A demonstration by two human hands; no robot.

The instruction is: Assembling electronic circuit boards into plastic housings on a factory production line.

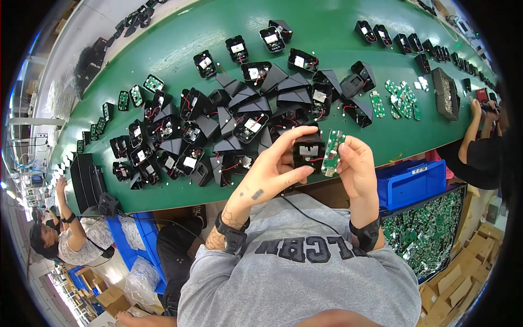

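Note:
My left hand [272, 169] is closed around a black plastic housing [308, 151], its open side toward me. Inside the housing a pale block and a bit of red wire show. Just to the right, my right hand [357, 166] pinches a green circuit board [332, 154] upright by its right edge. The board stands close beside the housing; whether they touch I cannot tell. Both hands are above the front edge of the green table [180, 32]. Beyond them lies a heap of similar black housings [251, 124] with red wires and white blocks inside.
Loose green boards [403, 100] lie right of the heap, near a dark box of small parts [445, 94]. A blue bin [411, 182] and a large tray of boards [422, 234] stand below the table edge. People sit at both sides.

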